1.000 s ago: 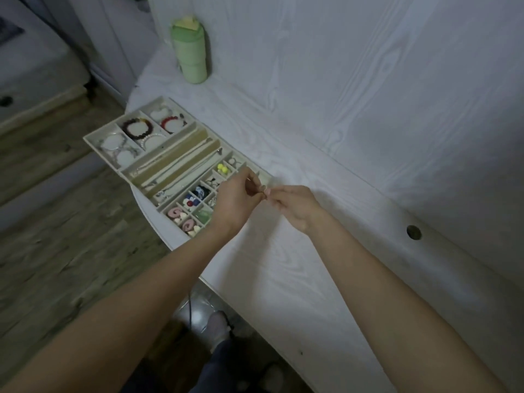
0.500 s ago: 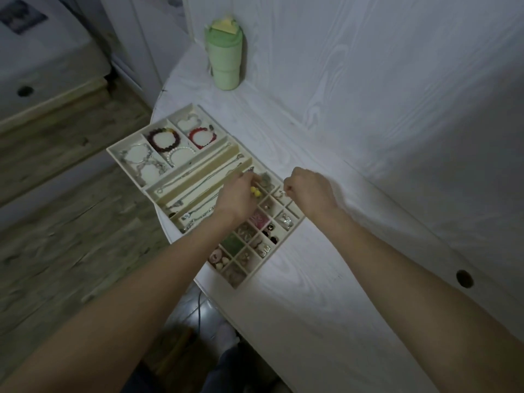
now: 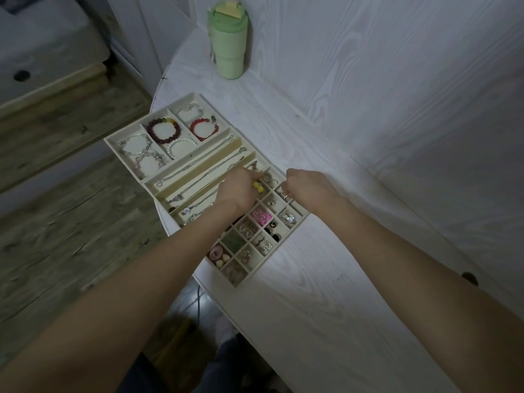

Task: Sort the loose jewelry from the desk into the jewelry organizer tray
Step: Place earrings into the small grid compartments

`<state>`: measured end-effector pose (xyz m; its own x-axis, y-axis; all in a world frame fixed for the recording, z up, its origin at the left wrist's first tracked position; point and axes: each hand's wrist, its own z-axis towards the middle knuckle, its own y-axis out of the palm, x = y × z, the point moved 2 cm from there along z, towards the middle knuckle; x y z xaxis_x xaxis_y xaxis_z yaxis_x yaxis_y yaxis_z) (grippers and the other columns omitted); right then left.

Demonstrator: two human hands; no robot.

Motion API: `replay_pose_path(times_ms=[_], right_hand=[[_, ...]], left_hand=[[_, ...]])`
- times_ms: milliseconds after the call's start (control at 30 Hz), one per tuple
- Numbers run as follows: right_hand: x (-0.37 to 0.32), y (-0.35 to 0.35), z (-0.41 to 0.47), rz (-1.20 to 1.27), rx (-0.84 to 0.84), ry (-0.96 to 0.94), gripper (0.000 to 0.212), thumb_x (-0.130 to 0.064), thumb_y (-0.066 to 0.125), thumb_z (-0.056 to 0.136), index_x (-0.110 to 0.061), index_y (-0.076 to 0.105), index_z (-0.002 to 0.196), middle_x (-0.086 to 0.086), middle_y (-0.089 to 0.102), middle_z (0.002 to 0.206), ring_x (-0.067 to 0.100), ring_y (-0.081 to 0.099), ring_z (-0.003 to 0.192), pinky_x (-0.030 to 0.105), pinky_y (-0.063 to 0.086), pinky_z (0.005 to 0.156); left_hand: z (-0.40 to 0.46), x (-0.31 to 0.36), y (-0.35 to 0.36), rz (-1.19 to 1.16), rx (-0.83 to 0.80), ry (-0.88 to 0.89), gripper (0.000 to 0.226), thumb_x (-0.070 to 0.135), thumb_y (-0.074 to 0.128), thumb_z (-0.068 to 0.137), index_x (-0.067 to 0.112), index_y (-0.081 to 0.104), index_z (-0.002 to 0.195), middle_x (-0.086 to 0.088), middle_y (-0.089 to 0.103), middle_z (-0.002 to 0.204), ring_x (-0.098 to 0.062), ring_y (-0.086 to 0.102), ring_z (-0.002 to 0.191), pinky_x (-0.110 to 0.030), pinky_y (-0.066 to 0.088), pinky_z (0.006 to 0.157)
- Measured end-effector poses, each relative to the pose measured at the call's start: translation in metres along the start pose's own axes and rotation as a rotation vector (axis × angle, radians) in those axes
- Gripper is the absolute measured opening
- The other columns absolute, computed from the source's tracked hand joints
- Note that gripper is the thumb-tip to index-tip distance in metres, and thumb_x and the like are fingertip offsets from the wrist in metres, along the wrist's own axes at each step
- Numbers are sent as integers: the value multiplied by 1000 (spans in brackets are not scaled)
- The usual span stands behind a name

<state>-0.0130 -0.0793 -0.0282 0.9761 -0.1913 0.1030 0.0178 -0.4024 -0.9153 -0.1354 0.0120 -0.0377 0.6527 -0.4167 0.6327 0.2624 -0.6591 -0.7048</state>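
Over the small square cells at the tray's 3 o'clock end, both hands hung close together, forearms reaching in from 7 and 5 o'clock. The left hand (image 3: 236,190) lay knuckles up, fingers curled down toward the cell holding a yellow bead piece (image 3: 258,187); whether its fingertips pinched anything could not be told, since the hand hid them. The right hand (image 3: 307,186) was curled into a loose fist above the cells along the tray's far edge, with a small silvery piece (image 3: 285,196) showing just below its fingertips, though actual contact could not be made out.

The jewelry organizer tray (image 3: 198,97) sat on the white desk (image 3: 326,293), its near side hanging slightly past the desk's rounded edge. Its long axis ran from 10 o'clock toward 4 o'clock. Bracelets, among them a dark red beaded bracelet (image 3: 164,129), filled the large compartments at the 10 o'clock end, chains lay along the long middle slots, and a pink flower piece (image 3: 261,216) sat in one small cell. A green tumbler (image 3: 226,43) stood upright at 12 o'clock, well apart from the tray.
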Motion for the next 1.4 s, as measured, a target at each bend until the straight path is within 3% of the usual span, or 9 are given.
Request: replay_pose_path(times_ms=[400, 533, 600, 667, 767, 933, 1067, 1233, 1400], right_hand=[[3, 5, 3, 93, 19, 52, 15, -2, 55, 85, -7, 68, 92, 7, 61, 100, 24, 63, 82, 34, 45, 60], [7, 4, 7, 222, -16, 123, 22, 2, 62, 75, -6, 72, 93, 12, 70, 101, 28, 67, 93, 30, 52, 62], [10, 0, 5, 272, -23, 149, 18, 1, 62, 80, -6, 72, 92, 10, 71, 100, 28, 67, 92, 31, 55, 65], [13, -2, 0, 368, -6, 212, 16, -3, 61, 86, -13, 73, 89, 3, 70, 96, 23, 66, 86, 27, 49, 66], [11, -2, -5, 399, 32, 324, 10, -9, 62, 88, -12, 71, 84, 3, 65, 92, 23, 64, 83, 29, 48, 66], [-2, 1, -9, 322, 26, 393, 43, -25, 62, 90, -16, 34, 59, 0, 42, 68, 23, 50, 69, 26, 35, 55], [-10, 1, -7, 248, 34, 409, 31, -20, 59, 91, -12, 42, 67, 3, 48, 81, 23, 50, 71, 26, 33, 53], [-14, 3, -3, 193, 19, 452, 41, -7, 62, 88, -13, 34, 59, 0, 40, 64, 18, 43, 54, 22, 19, 42], [-19, 0, -3, 143, 9, 448, 14, -6, 62, 88, -14, 52, 82, 6, 57, 93, 25, 59, 76, 22, 20, 42]], left_hand=[[-7, 5, -4, -25, 9, -12, 52, -9, 41, 88, 22, 61, 125, -2, 55, 135, -20, 59, 112, -35, 52, 91], [-8, 7, -7, -41, 0, -19, 53, -10, 40, 88, 23, 62, 124, -2, 54, 137, -20, 61, 108, -35, 55, 84], [-8, 8, -7, -44, -2, -22, 53, -10, 41, 89, 24, 61, 125, -1, 53, 137, -19, 63, 97, -31, 55, 71], [-8, 8, -7, -55, -4, -25, 54, -10, 41, 89, 25, 60, 125, 0, 54, 136, -16, 62, 84, -29, 52, 61], [-7, 8, -6, -65, -1, -31, 53, -9, 42, 89, 24, 60, 125, 0, 55, 135, -18, 64, 92, -33, 56, 72], [-6, 6, -5, -69, -2, -33, 53, -10, 42, 88, 23, 60, 125, -1, 56, 135, -19, 63, 96, -32, 55, 73], [-5, 5, -5, -59, -2, -34, 53, -10, 42, 88, 24, 62, 123, -1, 57, 133, -19, 64, 90, -32, 55, 70], [-3, 5, -5, -57, -9, -42, 53, -9, 41, 88, 25, 61, 124, -1, 57, 132, -19, 64, 92, -34, 56, 72], [-5, 7, -7, -36, -26, -33, 56, -9, 42, 89, 28, 59, 127, -2, 56, 134, -10, 55, 63, -23, 42, 47]])
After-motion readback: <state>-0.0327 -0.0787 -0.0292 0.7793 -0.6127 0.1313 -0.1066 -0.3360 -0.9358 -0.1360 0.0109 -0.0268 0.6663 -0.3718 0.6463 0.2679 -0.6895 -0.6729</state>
